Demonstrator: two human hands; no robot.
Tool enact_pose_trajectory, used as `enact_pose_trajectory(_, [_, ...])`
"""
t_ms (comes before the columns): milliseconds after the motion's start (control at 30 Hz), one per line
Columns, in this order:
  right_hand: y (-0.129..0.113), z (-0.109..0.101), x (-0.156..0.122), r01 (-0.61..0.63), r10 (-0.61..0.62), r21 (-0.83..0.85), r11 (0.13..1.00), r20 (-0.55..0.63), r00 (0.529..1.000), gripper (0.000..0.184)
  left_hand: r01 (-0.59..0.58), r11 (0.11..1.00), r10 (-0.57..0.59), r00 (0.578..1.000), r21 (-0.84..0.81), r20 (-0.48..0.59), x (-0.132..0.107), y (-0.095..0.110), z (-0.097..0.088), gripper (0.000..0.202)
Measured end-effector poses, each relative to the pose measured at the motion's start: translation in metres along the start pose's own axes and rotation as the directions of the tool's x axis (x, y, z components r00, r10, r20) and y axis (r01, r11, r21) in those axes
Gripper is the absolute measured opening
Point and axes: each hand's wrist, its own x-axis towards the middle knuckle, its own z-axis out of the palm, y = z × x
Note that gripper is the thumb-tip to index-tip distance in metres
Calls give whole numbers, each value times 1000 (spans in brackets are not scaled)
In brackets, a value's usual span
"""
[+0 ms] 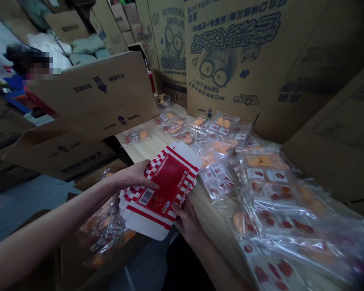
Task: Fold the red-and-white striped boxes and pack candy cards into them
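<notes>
Both my hands hold a stack of flattened red-and-white striped cartons [170, 178], tilted over the table's near edge. A barcode and a red panel show on the top one. My left hand [136, 176] grips the stack's left edge, thumb lying across the red panel. At the lower right edge, my right hand [186, 218] has its thumb on the front, with its other fingers mostly hidden behind. Just right of the stack lie clear packets [216, 178] with orange pieces and small printed cards inside.
More clear packets [269, 173] cover the table's right side. Large brown cartons [230, 60] wall off the back. An open box [91, 93] stands at left. Below my left forearm, another box holds bagged packets [106, 222]. A person [33, 64] is at far left.
</notes>
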Motion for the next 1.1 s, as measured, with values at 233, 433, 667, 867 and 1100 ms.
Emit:
enact_pose_trajectory(233, [-6, 1, -34, 63, -60, -210, 976, 21, 998, 58, -76, 959, 137, 967, 274, -214, -52, 27, 31, 73])
enact_pose_trajectory(433, [-25, 1, -112, 346, -637, -805, 482, -51, 769, 49, -182, 806, 345, 918, 563, -197, -109, 42, 69, 58])
enact_pose_trajectory(667, [-13, 5, -227, 488, -366, -823, 291, 375, 851, 15, -230, 629, 471, 873, 742, -129, -192, 16, 186, 52])
enact_pose_trajectory(867, [-44, -47, -335, 394, -735, -901, 184, 140, 664, 27, -316, 452, 475, 877, 834, 75, -269, 11, 267, 59])
enact_pose_trajectory(1100, [-37, -144, -419, 248, -674, -791, 559, -260, 691, 30, -479, 387, 475, 836, 788, 275, -310, 3, 305, 43])
